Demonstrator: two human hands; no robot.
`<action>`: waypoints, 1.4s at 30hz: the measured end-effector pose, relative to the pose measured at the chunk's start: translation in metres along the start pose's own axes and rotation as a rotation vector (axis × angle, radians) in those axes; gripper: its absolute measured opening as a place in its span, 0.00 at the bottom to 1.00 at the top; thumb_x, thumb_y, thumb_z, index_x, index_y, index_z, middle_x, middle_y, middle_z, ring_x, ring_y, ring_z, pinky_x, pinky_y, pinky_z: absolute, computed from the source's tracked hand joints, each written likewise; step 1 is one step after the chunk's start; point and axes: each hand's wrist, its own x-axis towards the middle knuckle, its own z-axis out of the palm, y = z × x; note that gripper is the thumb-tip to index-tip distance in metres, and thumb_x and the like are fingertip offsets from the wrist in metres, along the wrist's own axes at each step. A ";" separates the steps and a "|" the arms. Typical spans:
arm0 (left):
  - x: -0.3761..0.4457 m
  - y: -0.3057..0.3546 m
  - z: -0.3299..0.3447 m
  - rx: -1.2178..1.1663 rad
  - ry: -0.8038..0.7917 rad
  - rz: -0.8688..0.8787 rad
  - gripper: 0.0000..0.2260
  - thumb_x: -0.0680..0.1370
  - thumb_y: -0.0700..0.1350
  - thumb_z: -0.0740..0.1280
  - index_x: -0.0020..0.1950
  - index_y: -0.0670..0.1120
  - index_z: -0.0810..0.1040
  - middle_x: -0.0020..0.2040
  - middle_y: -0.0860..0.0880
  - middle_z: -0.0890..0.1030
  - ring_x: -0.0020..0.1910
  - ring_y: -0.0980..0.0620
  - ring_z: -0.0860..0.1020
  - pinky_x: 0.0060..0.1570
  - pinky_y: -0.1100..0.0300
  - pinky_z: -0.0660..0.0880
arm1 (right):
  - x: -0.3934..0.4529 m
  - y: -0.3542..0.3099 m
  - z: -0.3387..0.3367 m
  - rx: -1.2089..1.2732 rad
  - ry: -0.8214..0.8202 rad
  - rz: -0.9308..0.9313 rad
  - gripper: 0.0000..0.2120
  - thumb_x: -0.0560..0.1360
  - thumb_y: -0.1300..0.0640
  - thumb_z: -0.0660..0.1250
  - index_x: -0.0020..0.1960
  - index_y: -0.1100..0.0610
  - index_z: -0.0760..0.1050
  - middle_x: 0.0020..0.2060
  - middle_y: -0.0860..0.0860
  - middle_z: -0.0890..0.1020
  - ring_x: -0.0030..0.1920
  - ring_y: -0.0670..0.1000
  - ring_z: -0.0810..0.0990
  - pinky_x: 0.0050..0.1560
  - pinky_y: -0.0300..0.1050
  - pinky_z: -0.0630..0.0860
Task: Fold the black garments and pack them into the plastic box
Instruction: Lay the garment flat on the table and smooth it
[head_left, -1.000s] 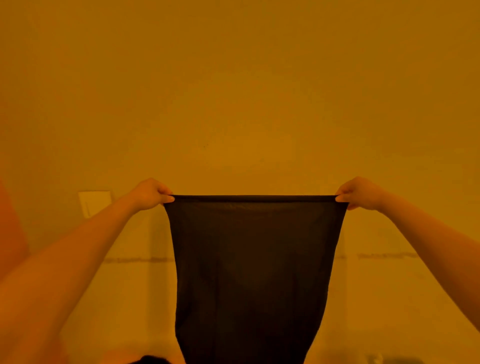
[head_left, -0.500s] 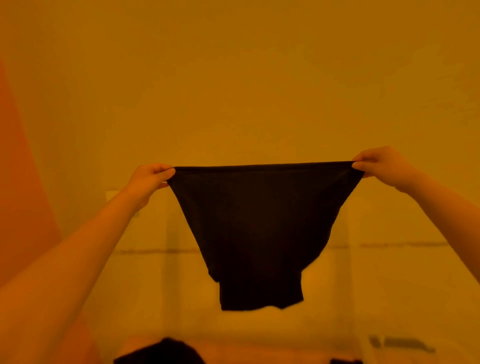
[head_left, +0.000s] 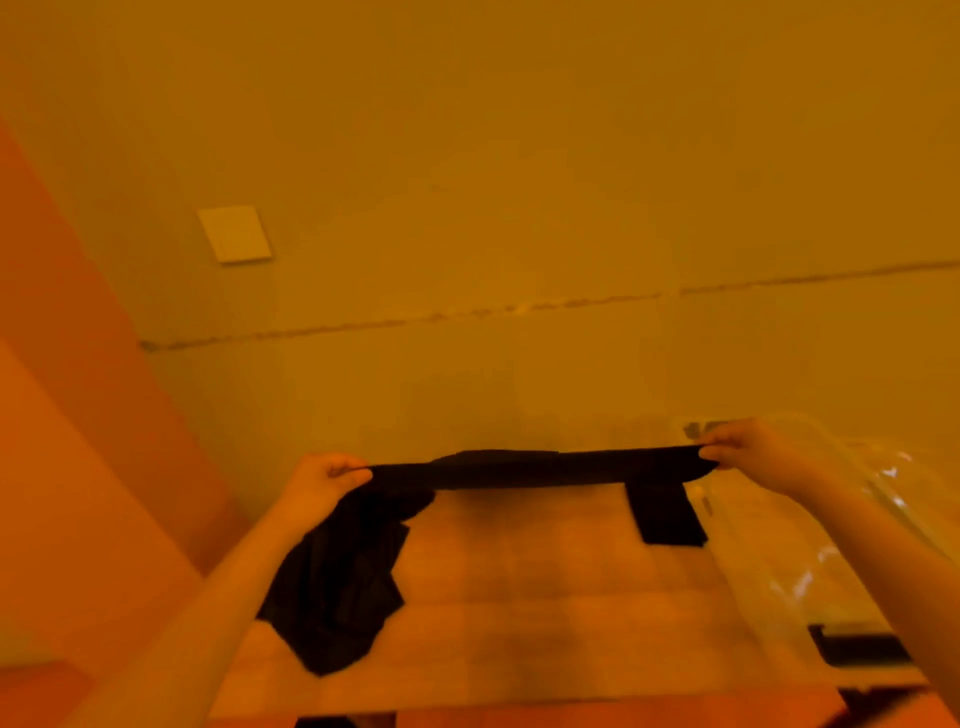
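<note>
Black garment (head_left: 535, 469) now stretching nearly flat just over the tabletop (head_left: 545, 597), dropped from hanging up at chest height, so laying-out for the fold looks imminent. Left hand (head_left: 323, 480) and right hand (head_left: 748, 451) each pinching an end. Heap of black garments (head_left: 337, 587) sitting at left, folded piece (head_left: 666, 512) and plastic box (head_left: 852, 525) at right; bare middle is giving room.

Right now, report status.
Both hands pinching black garment, left hand, right hand, stretched above table. Black pile beneath. Plastic box right, unobstructed.
</note>
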 end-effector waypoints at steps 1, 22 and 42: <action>-0.008 -0.011 0.005 -0.017 -0.014 -0.017 0.08 0.73 0.32 0.68 0.39 0.44 0.79 0.24 0.58 0.78 0.26 0.65 0.75 0.34 0.72 0.70 | -0.009 0.005 0.008 -0.010 -0.017 0.024 0.13 0.73 0.70 0.66 0.35 0.55 0.79 0.28 0.46 0.80 0.35 0.45 0.78 0.39 0.40 0.76; -0.189 -0.123 0.030 0.110 -0.201 -0.219 0.08 0.75 0.39 0.68 0.36 0.49 0.81 0.38 0.51 0.82 0.41 0.54 0.79 0.41 0.62 0.72 | -0.191 0.069 0.085 -0.054 -0.152 0.213 0.13 0.73 0.65 0.67 0.35 0.51 0.80 0.30 0.48 0.82 0.35 0.44 0.80 0.37 0.35 0.71; -0.232 -0.124 0.011 0.191 -0.330 -0.195 0.04 0.76 0.40 0.67 0.43 0.45 0.82 0.41 0.47 0.83 0.41 0.52 0.81 0.42 0.61 0.74 | -0.233 0.071 0.091 -0.121 -0.194 0.270 0.10 0.75 0.63 0.65 0.40 0.69 0.78 0.37 0.65 0.79 0.35 0.59 0.76 0.37 0.42 0.69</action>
